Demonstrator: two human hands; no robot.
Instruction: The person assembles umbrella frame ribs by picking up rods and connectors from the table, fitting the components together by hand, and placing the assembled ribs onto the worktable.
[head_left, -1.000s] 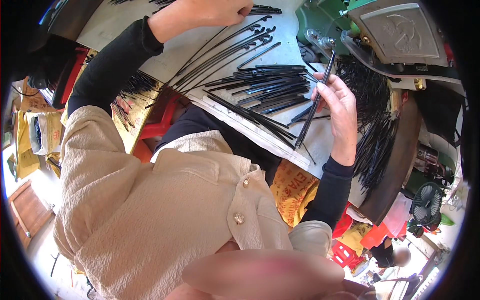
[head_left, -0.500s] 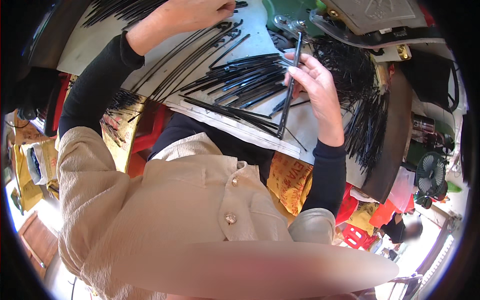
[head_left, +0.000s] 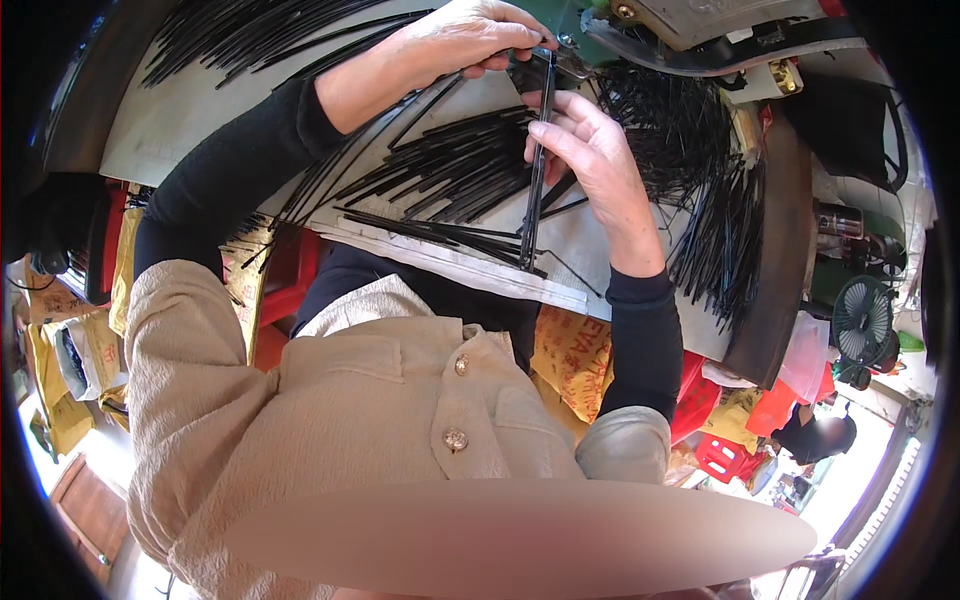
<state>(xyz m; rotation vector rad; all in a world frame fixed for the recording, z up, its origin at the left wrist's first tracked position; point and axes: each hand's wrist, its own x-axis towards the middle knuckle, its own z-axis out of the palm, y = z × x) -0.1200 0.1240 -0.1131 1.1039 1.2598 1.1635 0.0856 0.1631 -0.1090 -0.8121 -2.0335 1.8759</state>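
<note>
A long, thin black strip [head_left: 533, 215] stands nearly straight away from me over the white tabletop, its near end by the front edge. My right hand [head_left: 585, 140] grips it between thumb and fingers in its upper half. At the strip's far end my left hand [head_left: 485, 40] is closed, with thumb and forefinger pinched there; whether a small part is between them I cannot make out. Beneath and left of my right hand lies a loose spread of similar black strips [head_left: 440, 160]. Thinner black rods [head_left: 310, 190] run under my left forearm.
A dense heap of thin black pieces [head_left: 715, 240] covers the table's right side. More black rods [head_left: 240, 40] lie at the far left. Just beyond my hands are green and metal machine parts [head_left: 640, 45]. A brown board [head_left: 770, 270] edges the right side; a fan [head_left: 864, 320] stands beyond.
My left hand has come right and closed at the far end of the black strip. My right hand, still gripping the strip, has shifted a little left.
</note>
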